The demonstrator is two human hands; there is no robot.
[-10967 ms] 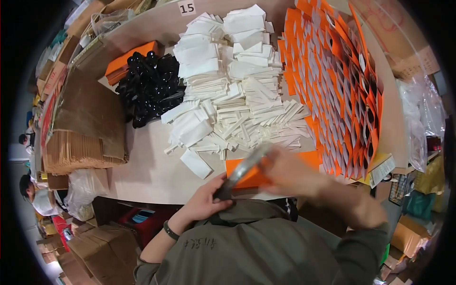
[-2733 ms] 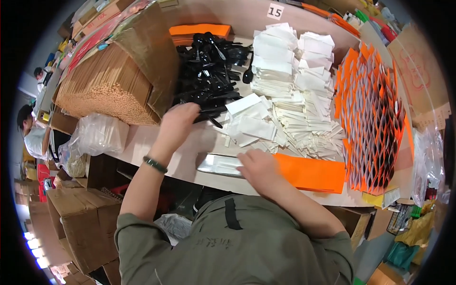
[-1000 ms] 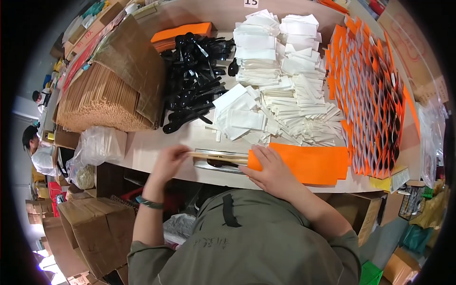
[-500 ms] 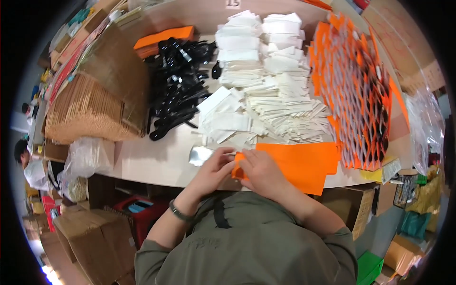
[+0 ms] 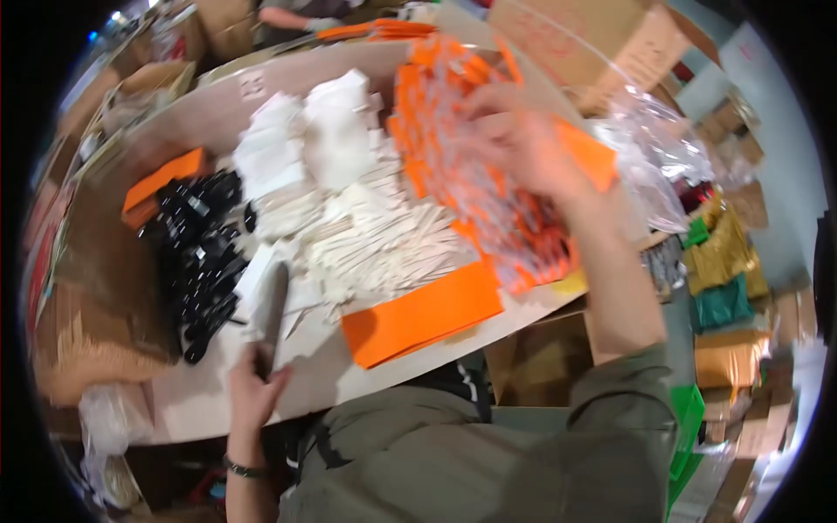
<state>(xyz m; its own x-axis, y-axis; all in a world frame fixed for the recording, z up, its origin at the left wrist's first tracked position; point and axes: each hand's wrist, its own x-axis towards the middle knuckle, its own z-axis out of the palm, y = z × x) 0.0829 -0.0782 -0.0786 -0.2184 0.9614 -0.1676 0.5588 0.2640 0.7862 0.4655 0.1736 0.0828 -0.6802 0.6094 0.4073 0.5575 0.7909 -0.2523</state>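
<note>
My left hand point(image 5: 253, 394) is closed around the lower end of a long, flat, grey metal-looking strip with a rounded tip point(image 5: 277, 301), held up over the near left of the table. My right hand point(image 5: 532, 152) reaches over a tall pile of orange-and-grey netted bundles point(image 5: 462, 166) at the right; motion smears its fingers, so whether anything is in them does not show. A stack of flat orange sheets point(image 5: 427, 315) lies near the table's front edge, touched by neither hand. Stacked white slips point(image 5: 340, 131) and loose white strips point(image 5: 384, 244) fill the middle.
A heap of black glossy items point(image 5: 200, 253) lies left of the white slips, with an orange stack point(image 5: 166, 185) behind it. Cardboard point(image 5: 96, 331) stands along the left edge. Clear plastic bags point(image 5: 658, 148) hang at the right. Beyond the table's back wall, a person's gloved hand point(image 5: 323, 24) shows.
My hands, together at the orange sheets before, are now apart. The right has gone up to the orange pile; the left has moved left and raised the grey strip. The view has turned rightward.
</note>
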